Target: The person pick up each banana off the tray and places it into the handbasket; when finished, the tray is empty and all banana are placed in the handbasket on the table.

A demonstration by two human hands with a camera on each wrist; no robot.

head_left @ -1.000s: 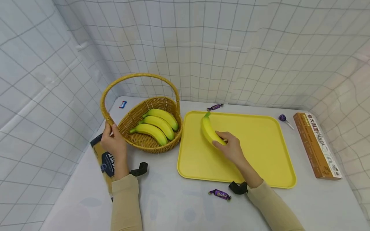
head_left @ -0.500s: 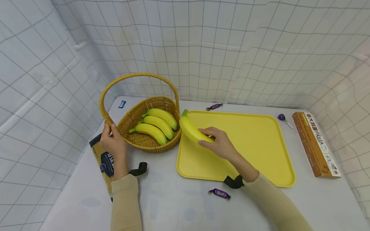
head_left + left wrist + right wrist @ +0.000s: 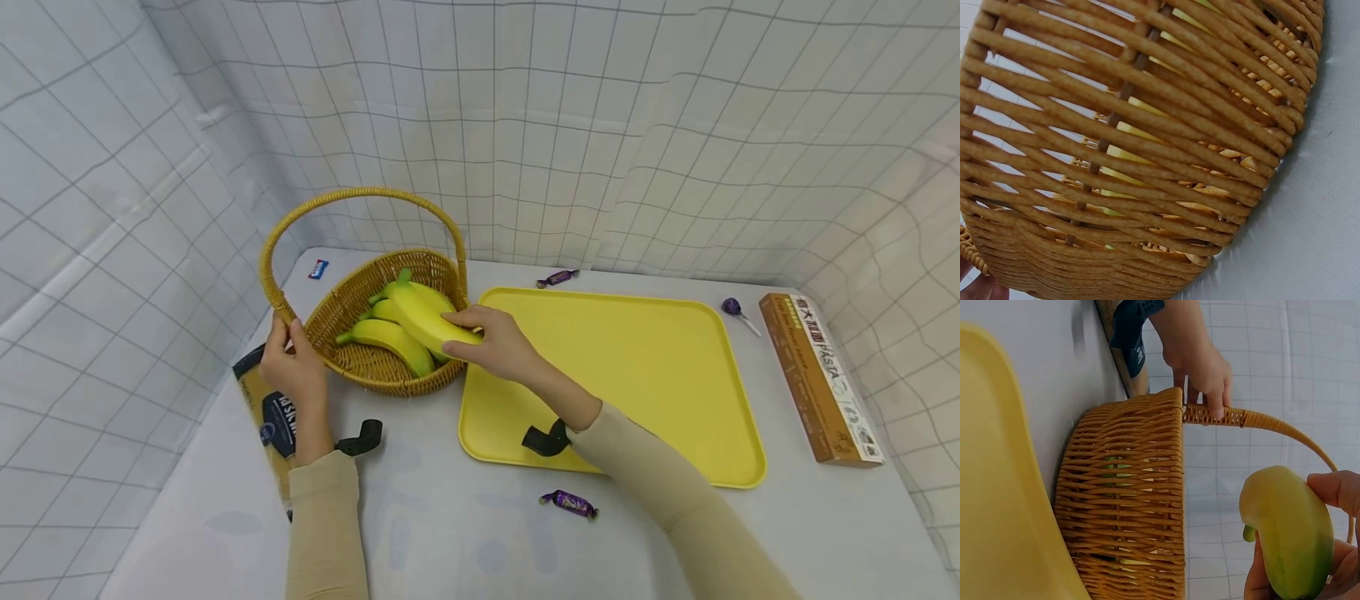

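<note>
My left hand [image 3: 295, 367] pinches the lower left end of the handle of a wicker basket [image 3: 375, 386]. Between the thumb and fingers of my right hand [image 3: 498, 340] is a banana [image 3: 422, 314], held by its near end with the stem pointing away. It hangs over the basket, above the other bananas [image 3: 390, 340] lying inside, and partly covers them. In the right wrist view the held banana [image 3: 1288, 531] is clear of the basket wall [image 3: 1129, 487]. Through the weave in the left wrist view, yellow strips of banana [image 3: 1127, 155] show.
A yellow tray [image 3: 622, 375] lies right of the basket. Wrapped candies [image 3: 570, 503] lie before and behind it. A lollipop [image 3: 733, 307] and a pasta box [image 3: 821, 379] are at the right. A brown and dark package [image 3: 270, 412] lies under my left forearm.
My right hand has carried the banana leftward from over the yellow tray to over the basket. My left hand has stayed on the handle, and the basket has not moved.
</note>
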